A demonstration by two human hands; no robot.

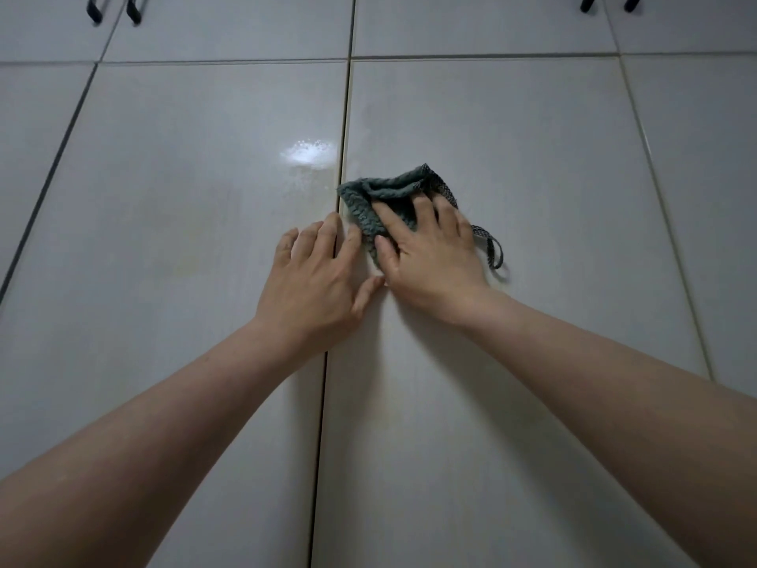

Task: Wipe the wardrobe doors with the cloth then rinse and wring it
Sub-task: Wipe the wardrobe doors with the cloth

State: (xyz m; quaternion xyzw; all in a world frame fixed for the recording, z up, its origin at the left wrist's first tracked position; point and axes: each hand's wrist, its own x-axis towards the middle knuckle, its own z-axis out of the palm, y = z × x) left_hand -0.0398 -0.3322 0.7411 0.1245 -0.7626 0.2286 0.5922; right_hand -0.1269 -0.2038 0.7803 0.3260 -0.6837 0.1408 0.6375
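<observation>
Wardrobe doors: pale, glossy panels with a vertical seam between the two centre doors.
Cloth: grey-green, bunched, with hanging loop; pressed flat on the right-hand door just beside the seam.
Right hand: grip released, fingers spread over the cloth.
Left hand: grip released, palm flat across the seam, empty.
Handles: dark, at the top edge.
</observation>
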